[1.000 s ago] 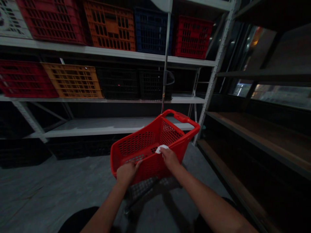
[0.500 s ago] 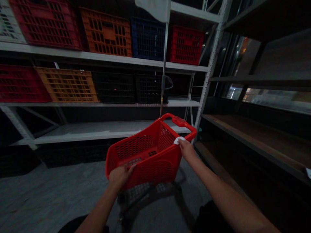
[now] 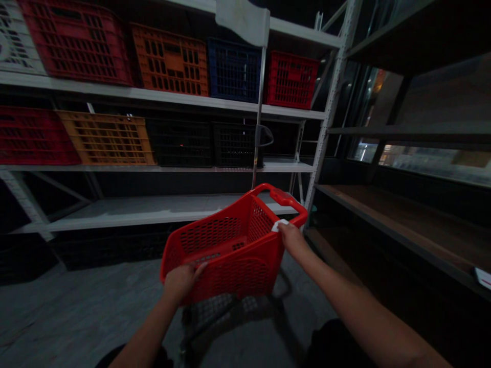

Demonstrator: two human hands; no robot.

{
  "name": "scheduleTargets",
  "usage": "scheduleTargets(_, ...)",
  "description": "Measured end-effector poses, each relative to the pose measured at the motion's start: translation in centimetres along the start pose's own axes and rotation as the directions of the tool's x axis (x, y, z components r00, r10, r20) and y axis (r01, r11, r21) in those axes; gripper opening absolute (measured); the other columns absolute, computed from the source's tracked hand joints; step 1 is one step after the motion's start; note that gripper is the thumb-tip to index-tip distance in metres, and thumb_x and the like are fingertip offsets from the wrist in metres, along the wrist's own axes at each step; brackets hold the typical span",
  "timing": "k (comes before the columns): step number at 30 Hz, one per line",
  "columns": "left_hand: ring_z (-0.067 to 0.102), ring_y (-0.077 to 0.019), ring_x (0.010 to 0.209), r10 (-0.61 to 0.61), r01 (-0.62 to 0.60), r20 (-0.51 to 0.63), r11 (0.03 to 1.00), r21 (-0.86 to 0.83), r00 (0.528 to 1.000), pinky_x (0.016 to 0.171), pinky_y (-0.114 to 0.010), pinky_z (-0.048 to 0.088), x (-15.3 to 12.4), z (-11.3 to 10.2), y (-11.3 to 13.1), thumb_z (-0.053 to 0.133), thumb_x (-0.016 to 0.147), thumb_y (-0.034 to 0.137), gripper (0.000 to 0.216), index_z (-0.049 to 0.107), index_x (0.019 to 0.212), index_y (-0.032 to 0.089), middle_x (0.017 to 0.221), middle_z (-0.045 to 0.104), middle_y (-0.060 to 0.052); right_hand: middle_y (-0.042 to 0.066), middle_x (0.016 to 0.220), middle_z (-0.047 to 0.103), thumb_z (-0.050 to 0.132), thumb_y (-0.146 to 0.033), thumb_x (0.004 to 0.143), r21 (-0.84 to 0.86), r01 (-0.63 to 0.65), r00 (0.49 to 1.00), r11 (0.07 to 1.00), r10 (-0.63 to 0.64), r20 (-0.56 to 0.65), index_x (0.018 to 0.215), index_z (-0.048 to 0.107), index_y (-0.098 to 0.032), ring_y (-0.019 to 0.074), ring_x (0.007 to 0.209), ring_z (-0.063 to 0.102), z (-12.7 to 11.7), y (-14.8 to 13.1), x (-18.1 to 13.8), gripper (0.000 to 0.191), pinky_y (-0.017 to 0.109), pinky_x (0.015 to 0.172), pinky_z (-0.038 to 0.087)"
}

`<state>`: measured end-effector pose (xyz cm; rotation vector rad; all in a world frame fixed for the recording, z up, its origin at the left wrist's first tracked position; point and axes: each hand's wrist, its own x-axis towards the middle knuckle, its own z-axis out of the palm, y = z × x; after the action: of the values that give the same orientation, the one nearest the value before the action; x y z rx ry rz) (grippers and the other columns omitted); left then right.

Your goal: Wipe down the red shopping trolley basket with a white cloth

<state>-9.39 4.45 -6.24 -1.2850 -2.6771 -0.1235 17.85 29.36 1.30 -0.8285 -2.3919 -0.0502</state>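
Note:
A small red plastic shopping cart with mesh sides stands on the floor in front of me, its handle at the far right. My left hand grips the near rim toward the cart's left end, fingers over the edge. Pinched in my right hand is a white cloth or tissue, pressed against the rim close to the handle. A pole with a pale flag at its top rises behind the cart's handle end.
White metal shelving spans the back, bearing an orange crate, a blue crate, a yellow crate and several others. Wooden shelves run along the right side, with a small white object at one edge.
The view has tilted up slightly. Both hands keep their places on the cart's rim; the white cloth has shifted very little, and the cart sits slightly farther left in view.

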Motion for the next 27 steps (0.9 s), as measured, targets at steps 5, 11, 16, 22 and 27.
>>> scheduleTargets(5,0.064,-0.0233,0.077,0.021,-0.021,0.031,1.0,-0.008,0.999,0.064,-0.03,0.044,0.4,-0.1,-1.4,0.016,0.082,0.061,0.06,0.06,0.085,0.02,0.077,0.068,-0.01,0.005,0.084,0.064,0.042,-0.012,0.08,0.018,0.081,0.995,0.997,-0.082,0.048,0.094,0.064,-0.018,0.0171,0.077,0.056,-1.2,1.6,0.4,0.026,0.022,0.068,0.038)
scheduleTargets(11,0.063,-0.0248,0.078,0.044,-0.043,0.031,0.998,-0.049,0.999,0.064,-0.031,0.042,1.1,-0.2,-3.1,0.017,0.081,0.061,0.061,0.061,0.085,0.02,0.078,0.068,-0.01,0.008,0.081,0.063,0.044,-0.015,0.08,-0.027,-0.175,0.982,0.984,0.172,-0.079,0.1,0.063,-0.016,0.018,0.076,0.058,-4.2,5.4,1.3,0.028,0.024,0.068,0.041)
scheduleTargets(16,0.061,-0.0261,0.082,-0.061,0.05,-0.113,0.994,-0.098,0.992,0.074,-0.036,0.04,1.1,-0.9,-1.5,0.013,0.084,0.056,0.063,0.063,0.08,0.018,0.079,0.068,-0.011,0.006,0.095,0.065,0.043,-0.006,0.075,0.121,-0.073,0.986,0.99,0.09,-0.143,0.1,0.061,-0.018,0.0176,0.089,0.058,-1.8,2.1,-0.5,0.033,0.028,0.08,0.044)
scheduleTargets(22,0.055,-0.0233,0.095,0.061,-0.152,-0.338,0.956,-0.25,0.939,0.088,-0.038,0.032,1.7,-4.4,9.4,0.015,0.088,0.045,0.053,0.06,0.089,0.017,0.094,0.065,-0.01,0.007,0.094,0.067,0.042,-0.004,0.074,0.253,0.054,0.989,0.966,-0.016,-0.148,0.1,0.063,-0.018,0.0199,0.089,0.06,2.0,-4.2,-1.6,0.036,0.033,0.084,0.046)
scheduleTargets(27,0.058,-0.016,0.085,0.223,-0.319,-0.311,0.897,-0.305,0.924,0.076,-0.027,0.036,3.0,-5.5,16.9,0.014,0.09,0.042,0.049,0.058,0.088,0.02,0.088,0.066,-0.005,0.009,0.108,0.063,0.038,-0.006,0.08,0.327,0.298,0.943,0.897,-0.225,-0.244,0.109,0.059,-0.017,0.0178,0.101,0.057,4.2,-6.1,-2.4,0.037,0.033,0.091,0.044)
